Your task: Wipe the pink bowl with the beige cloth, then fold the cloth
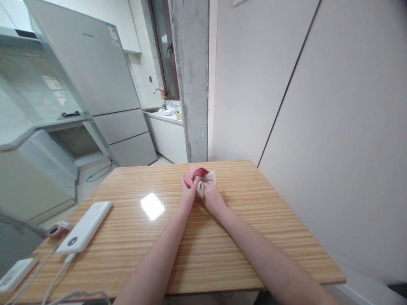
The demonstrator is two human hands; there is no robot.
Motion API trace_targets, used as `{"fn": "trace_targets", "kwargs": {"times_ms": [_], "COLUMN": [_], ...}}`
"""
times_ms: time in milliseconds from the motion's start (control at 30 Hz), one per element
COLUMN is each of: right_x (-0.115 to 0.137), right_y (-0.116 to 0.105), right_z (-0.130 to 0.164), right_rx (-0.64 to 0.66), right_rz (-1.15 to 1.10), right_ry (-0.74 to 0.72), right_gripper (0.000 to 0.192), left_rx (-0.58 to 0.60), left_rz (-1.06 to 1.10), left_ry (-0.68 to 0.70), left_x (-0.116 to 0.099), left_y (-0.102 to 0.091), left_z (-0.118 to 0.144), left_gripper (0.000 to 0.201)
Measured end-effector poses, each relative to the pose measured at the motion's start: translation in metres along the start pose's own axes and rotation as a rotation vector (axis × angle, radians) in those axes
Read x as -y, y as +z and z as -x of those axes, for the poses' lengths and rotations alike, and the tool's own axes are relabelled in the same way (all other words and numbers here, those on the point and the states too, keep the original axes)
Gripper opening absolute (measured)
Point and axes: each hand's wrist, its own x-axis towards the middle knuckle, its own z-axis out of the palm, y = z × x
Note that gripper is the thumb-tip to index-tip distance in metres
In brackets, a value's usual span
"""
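Two bare hands, both at far-center of table, working close together. L hand (188, 186) on near-left side of pink item (188, 174): fingers round its L side, thumb up front by the opening; grip closed on it. Item = curved outer surface, darker pink inside showing at top; exact type unclear, bowl or pouch, can't tell. R hand (212, 194) just beside L, closed on pale cloth (211, 177), fingers partly hidden in folds. Cloth bunched, one corner sticking up past R hand, another fold hanging btwn the hands; it overlaps R side of pink item. Can't tell if pink item touches tabletop or is held slightly above.

Table (254, 237): wood-grain, glossy, bright light reflection L of hands. On table's L side, well apart from hands: white power bank (84, 228) w/ round dark spot, cable (52, 279) plugged into near end; small red round object (57, 231) just beside it; another white device (17, 273) at near-L corner, partly cut by frame.

Bkgd: gray fridge (85, 63) L, faucet (160, 95) + sink counter behind, rough concrete pillar (193, 84) ctr, pale wall (333, 127) R w/ dark diagonal line.
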Motion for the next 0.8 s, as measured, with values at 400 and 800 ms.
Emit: {"fn": "trace_targets", "kwargs": {"times_ms": [400,800], "right_x": [-0.007,-0.009], "right_y": [-0.003,0.003], "right_z": [-0.002,-0.002], "right_rx": [0.035,-0.044], "right_rz": [0.119,0.073], "right_ry": [0.01,-0.01], "right_gripper": [0.023,0.019], "left_rx": [0.032,0.056], "left_rz": [-0.066,-0.09], "left_ry": [0.127,0.233], "left_x": [-0.006,-0.012], "left_y": [-0.007,-0.011], "left_z": [0.002,0.005], "left_gripper": [0.08,0.068]}}
